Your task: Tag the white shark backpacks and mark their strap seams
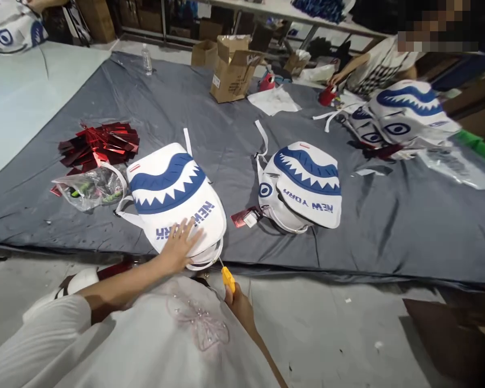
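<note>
A white backpack (173,188) with a blue shark-mouth print and "NEW YORK" lettering lies on the grey-covered table near its front edge. My left hand (180,248) rests flat on its lettered end, fingers spread. Low beside the backpack's near edge, my right hand (239,307) is closed around a yellow-handled tool (228,279). The tool's thin metal tip points up at the bag's rim by the zipper; whether it touches cannot be made out. A second backpack (307,183) of the same print lies to the right, with a red tag (246,216) at its side.
Red foil strips (99,144) and a clear plastic bag (91,188) of small items lie left. Cardboard boxes (232,75), a bottle (146,59) and white sheets (275,99) stand or lie toward the back. A co-worker (382,67) is behind more backpacks (412,116) at right.
</note>
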`<state>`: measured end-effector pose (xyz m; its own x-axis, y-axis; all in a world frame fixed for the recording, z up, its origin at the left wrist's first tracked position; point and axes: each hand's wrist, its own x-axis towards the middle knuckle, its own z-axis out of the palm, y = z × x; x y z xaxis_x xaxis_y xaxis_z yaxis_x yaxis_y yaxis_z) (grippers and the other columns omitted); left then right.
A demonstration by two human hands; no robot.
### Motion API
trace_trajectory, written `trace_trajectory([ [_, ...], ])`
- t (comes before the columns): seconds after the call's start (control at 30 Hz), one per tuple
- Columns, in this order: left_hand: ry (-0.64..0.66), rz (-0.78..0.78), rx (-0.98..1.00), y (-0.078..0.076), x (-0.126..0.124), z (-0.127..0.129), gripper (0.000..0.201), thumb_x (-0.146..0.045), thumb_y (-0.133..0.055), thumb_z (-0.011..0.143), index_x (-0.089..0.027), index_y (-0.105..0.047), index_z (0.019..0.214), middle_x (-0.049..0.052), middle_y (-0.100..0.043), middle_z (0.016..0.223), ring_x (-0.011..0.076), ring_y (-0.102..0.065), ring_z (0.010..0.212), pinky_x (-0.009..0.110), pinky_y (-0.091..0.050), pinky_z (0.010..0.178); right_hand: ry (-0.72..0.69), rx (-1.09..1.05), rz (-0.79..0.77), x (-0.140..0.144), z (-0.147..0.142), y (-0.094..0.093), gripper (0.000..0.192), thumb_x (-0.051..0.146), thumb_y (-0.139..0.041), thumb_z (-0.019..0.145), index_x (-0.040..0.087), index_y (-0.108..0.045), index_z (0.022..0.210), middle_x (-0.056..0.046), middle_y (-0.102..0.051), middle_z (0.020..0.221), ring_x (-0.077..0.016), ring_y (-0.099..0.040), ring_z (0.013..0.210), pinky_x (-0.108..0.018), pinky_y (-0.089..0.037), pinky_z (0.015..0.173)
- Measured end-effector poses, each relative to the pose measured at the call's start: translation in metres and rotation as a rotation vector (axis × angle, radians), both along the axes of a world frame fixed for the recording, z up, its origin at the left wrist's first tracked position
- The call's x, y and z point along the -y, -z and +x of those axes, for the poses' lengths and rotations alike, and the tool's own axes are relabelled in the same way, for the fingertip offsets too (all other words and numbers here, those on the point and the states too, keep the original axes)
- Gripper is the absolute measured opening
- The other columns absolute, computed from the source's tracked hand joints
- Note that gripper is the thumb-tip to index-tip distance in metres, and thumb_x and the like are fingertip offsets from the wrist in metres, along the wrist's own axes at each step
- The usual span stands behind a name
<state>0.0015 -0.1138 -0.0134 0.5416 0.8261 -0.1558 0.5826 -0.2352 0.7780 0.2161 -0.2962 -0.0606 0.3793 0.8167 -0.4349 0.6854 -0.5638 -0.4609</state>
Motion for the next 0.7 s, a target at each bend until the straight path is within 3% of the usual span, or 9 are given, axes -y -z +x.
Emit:
trace_trajectory([
  [0.07, 0.068, 0.202, -0.194, 0.011, -0.015, -0.001, 0.087, -0.025, -0.087, 0.064, -0.020, -0.053, 0.144, 0.016, -0.034, 0.160, 0.0424, -0.021, 0.152, 0.062, -0.020, 0.123, 0.080, -0.139, 0.031, 0.008, 0.007, -0.003, 0.050, 0.058, -0.027, 0.097, 0.022, -0.062, 0.098, -0.006, -0.065, 0.067, -0.0252, -0.061, 0.061, -0.032, -0.038, 0.053],
  [0.17, 0.027, 0.313, -0.270, 0.017, -0.029, 0.011, 0.041, -0.025, -0.061, 0.090, -0.018, -0.063, 0.130, 0.015, -0.063, 0.137, 0.0329, -0.057, 0.130, 0.047, -0.047, 0.108, 0.229, -0.346, 0.085, 0.028, 0.017, -0.015, 0.058, 0.067, -0.028, 0.095, 0.021, -0.062, 0.099, -0.003, -0.053, 0.054, -0.0255, -0.055, 0.051, -0.036, -0.041, 0.051],
  [0.23, -0.054, 0.342, -0.259, 0.008, -0.039, 0.021, 0.035, -0.021, -0.043, 0.097, -0.017, -0.067, 0.124, 0.013, -0.073, 0.115, 0.0279, -0.071, 0.104, 0.041, -0.055, 0.091, 0.261, -0.402, 0.133, 0.034, 0.019, -0.026, 0.061, 0.069, -0.028, 0.094, 0.019, -0.060, 0.108, 0.000, -0.046, 0.050, -0.0243, -0.050, 0.047, -0.036, -0.041, 0.050],
  [0.3, -0.113, 0.399, -0.237, -0.012, -0.055, 0.026, 0.036, -0.023, -0.040, 0.099, -0.017, -0.067, 0.122, 0.013, -0.075, 0.103, 0.0263, -0.072, 0.091, 0.038, -0.055, 0.082, 0.225, -0.417, 0.187, 0.030, 0.016, -0.037, 0.061, 0.071, -0.029, 0.094, 0.020, -0.060, 0.104, 0.001, -0.045, 0.052, -0.0220, -0.048, 0.048, -0.034, -0.041, 0.051],
  [0.4, -0.140, 0.513, -0.176, -0.051, -0.089, 0.025, 0.035, -0.033, -0.043, 0.100, -0.017, -0.067, 0.120, 0.011, -0.075, 0.099, 0.0223, -0.071, 0.090, 0.031, -0.052, 0.081, 0.162, -0.445, 0.269, 0.009, 0.004, -0.049, 0.058, 0.075, -0.029, 0.091, 0.023, -0.054, 0.080, -0.003, -0.052, 0.059, -0.0196, -0.052, 0.054, -0.032, -0.044, 0.055],
  [0.5, -0.109, 0.654, -0.092, -0.081, -0.113, 0.025, 0.040, -0.043, -0.041, 0.102, -0.017, -0.069, 0.111, 0.008, -0.074, 0.085, 0.0177, -0.070, 0.081, 0.026, -0.049, 0.074, 0.108, -0.425, 0.335, -0.018, -0.002, -0.061, 0.055, 0.067, -0.023, 0.095, 0.024, -0.047, 0.071, -0.004, -0.055, 0.059, -0.0188, -0.055, 0.056, -0.031, -0.047, 0.060],
  [0.57, -0.008, 0.797, -0.002, -0.090, -0.115, 0.033, 0.045, -0.045, -0.037, 0.103, -0.016, -0.070, 0.104, 0.007, -0.072, 0.078, 0.0160, -0.069, 0.074, 0.024, -0.048, 0.069, 0.054, -0.329, 0.302, -0.041, 0.001, -0.069, 0.051, 0.056, -0.021, 0.100, 0.023, -0.052, 0.076, -0.005, -0.058, 0.061, -0.0194, -0.058, 0.058, -0.030, -0.047, 0.061],
  [0.7, 0.254, 1.043, 0.158, -0.098, -0.090, 0.067, 0.037, -0.035, -0.039, 0.104, -0.014, -0.069, 0.096, 0.005, -0.070, 0.070, 0.0132, -0.066, 0.065, 0.024, -0.046, 0.061, -0.128, 0.039, -0.037, -0.112, 0.019, -0.081, 0.044, 0.041, -0.026, 0.104, 0.017, -0.062, 0.108, -0.009, -0.069, 0.079, -0.0233, -0.068, 0.077, -0.031, -0.050, 0.067],
])
